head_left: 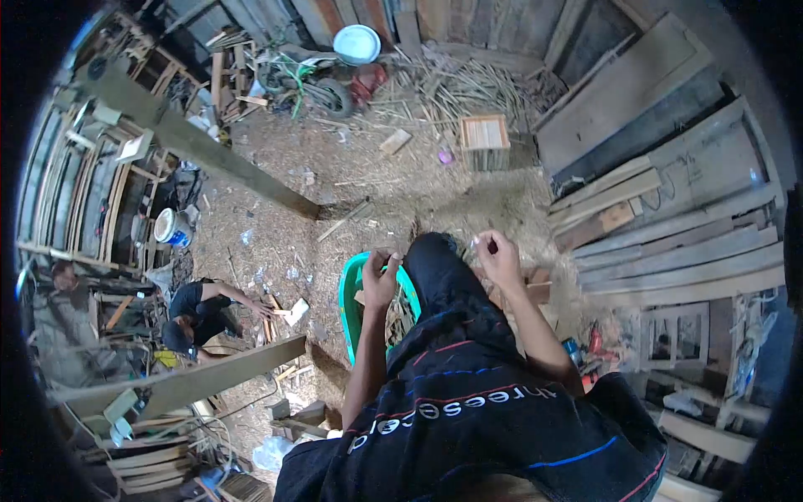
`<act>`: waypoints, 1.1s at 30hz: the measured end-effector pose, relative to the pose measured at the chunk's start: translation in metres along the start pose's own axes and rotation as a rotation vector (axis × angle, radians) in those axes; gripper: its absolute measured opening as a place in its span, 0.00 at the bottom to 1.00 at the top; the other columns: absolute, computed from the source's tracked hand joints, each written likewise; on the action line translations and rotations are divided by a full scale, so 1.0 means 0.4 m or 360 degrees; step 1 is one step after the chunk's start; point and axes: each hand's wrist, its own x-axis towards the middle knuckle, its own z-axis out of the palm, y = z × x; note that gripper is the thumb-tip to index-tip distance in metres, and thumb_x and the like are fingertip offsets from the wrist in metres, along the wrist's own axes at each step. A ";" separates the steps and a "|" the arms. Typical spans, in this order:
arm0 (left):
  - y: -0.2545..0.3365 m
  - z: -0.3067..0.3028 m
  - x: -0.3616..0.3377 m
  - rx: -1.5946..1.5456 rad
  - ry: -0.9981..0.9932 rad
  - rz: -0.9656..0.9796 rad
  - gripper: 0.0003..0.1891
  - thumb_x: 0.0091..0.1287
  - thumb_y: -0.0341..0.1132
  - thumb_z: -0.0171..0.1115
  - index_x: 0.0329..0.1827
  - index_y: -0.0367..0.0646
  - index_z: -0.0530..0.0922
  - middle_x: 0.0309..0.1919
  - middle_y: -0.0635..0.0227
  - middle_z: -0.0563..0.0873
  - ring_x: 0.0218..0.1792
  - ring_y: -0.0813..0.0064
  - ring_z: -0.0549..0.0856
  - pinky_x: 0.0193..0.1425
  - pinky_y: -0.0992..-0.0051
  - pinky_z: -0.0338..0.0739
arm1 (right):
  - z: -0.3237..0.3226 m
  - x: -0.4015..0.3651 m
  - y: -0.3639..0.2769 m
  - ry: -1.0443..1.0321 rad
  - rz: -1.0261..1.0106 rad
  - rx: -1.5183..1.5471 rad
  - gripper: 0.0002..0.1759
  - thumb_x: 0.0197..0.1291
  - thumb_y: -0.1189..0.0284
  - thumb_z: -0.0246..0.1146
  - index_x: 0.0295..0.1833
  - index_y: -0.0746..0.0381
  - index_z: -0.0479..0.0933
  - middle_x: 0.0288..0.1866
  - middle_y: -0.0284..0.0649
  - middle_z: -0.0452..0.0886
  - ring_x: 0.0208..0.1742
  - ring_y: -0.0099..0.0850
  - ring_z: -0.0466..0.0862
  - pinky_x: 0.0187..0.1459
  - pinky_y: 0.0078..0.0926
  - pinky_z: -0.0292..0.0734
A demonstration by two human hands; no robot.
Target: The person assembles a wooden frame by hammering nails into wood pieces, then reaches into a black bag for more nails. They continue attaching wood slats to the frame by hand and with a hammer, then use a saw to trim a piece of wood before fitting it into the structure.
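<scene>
Over the right rim of a green tub (350,314) is my left hand (381,279), its fingers curled with the fingertips close together; anything between them is too small to name. Wood scraps lie inside the tub. My right hand (499,261) is raised on the other side of my dark-clothed knee (435,263), thumb and index finger pinched around something small and pale that I cannot make out. Reddish-brown wood blocks (538,286) lie on the ground under my right forearm.
A wooden post (251,176) rises ahead on the left. Another person (196,309) crouches at the left, reaching toward wood pieces. A wooden crate (485,144) stands ahead, boards (677,255) are stacked at the right, and a white bucket (172,227) stands at the left.
</scene>
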 end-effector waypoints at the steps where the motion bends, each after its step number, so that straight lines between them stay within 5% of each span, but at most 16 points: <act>1: 0.001 0.004 0.016 -0.0016 -0.0012 -0.0044 0.05 0.70 0.29 0.62 0.41 0.36 0.77 0.33 0.70 0.83 0.36 0.83 0.79 0.42 0.80 0.74 | 0.009 0.019 0.023 0.0066 0.0010 -0.0017 0.12 0.66 0.64 0.63 0.41 0.64 0.79 0.30 0.45 0.83 0.28 0.36 0.82 0.32 0.30 0.75; 12: -0.056 0.121 0.504 -0.0002 -0.0219 -0.0129 0.08 0.71 0.35 0.63 0.45 0.39 0.79 0.36 0.71 0.83 0.38 0.81 0.81 0.45 0.79 0.74 | 0.042 0.449 0.142 0.0197 0.0186 -0.0063 0.10 0.67 0.67 0.63 0.41 0.65 0.79 0.26 0.39 0.81 0.26 0.24 0.78 0.30 0.25 0.73; 15: -0.079 0.235 0.750 0.0015 -0.0342 0.0002 0.08 0.69 0.34 0.62 0.46 0.40 0.81 0.39 0.69 0.85 0.43 0.75 0.84 0.46 0.77 0.77 | 0.043 0.633 0.208 0.0281 0.0096 -0.0009 0.08 0.65 0.71 0.64 0.42 0.66 0.79 0.22 0.37 0.75 0.23 0.21 0.73 0.28 0.23 0.70; 18: -0.127 0.360 1.031 0.0665 -0.0427 0.0653 0.07 0.68 0.30 0.61 0.45 0.38 0.81 0.39 0.61 0.86 0.41 0.71 0.85 0.44 0.74 0.79 | 0.031 0.859 0.288 0.0375 -0.0120 -0.0090 0.08 0.65 0.72 0.64 0.40 0.66 0.78 0.24 0.38 0.77 0.24 0.23 0.75 0.31 0.24 0.73; 23: 0.093 0.551 1.284 0.0412 -0.0643 0.0701 0.07 0.67 0.32 0.63 0.44 0.39 0.81 0.37 0.62 0.85 0.37 0.72 0.84 0.42 0.73 0.78 | -0.009 1.126 0.229 0.0512 -0.0037 -0.0007 0.08 0.65 0.71 0.65 0.38 0.65 0.77 0.28 0.37 0.78 0.26 0.22 0.76 0.31 0.23 0.73; 27: 0.172 0.659 1.393 0.0467 -0.0715 0.0458 0.05 0.68 0.29 0.61 0.43 0.37 0.81 0.35 0.63 0.85 0.37 0.77 0.81 0.43 0.75 0.76 | -0.057 1.210 0.156 0.0558 -0.0098 -0.0089 0.06 0.61 0.72 0.63 0.38 0.64 0.77 0.33 0.46 0.81 0.35 0.42 0.82 0.40 0.33 0.77; 30: 0.107 0.760 1.457 0.0336 -0.1074 0.0734 0.08 0.69 0.30 0.61 0.45 0.34 0.81 0.33 0.63 0.84 0.35 0.76 0.81 0.43 0.74 0.76 | -0.052 1.187 0.210 0.0724 0.0082 0.0033 0.07 0.61 0.72 0.63 0.38 0.65 0.77 0.34 0.47 0.81 0.37 0.44 0.83 0.42 0.34 0.77; 33: 0.157 0.861 1.442 0.0388 -0.1543 0.0546 0.09 0.70 0.32 0.61 0.45 0.33 0.80 0.32 0.66 0.84 0.34 0.81 0.80 0.41 0.77 0.75 | -0.050 1.133 0.219 0.1014 0.0434 -0.0129 0.08 0.62 0.71 0.62 0.39 0.66 0.78 0.37 0.50 0.82 0.40 0.46 0.84 0.43 0.39 0.78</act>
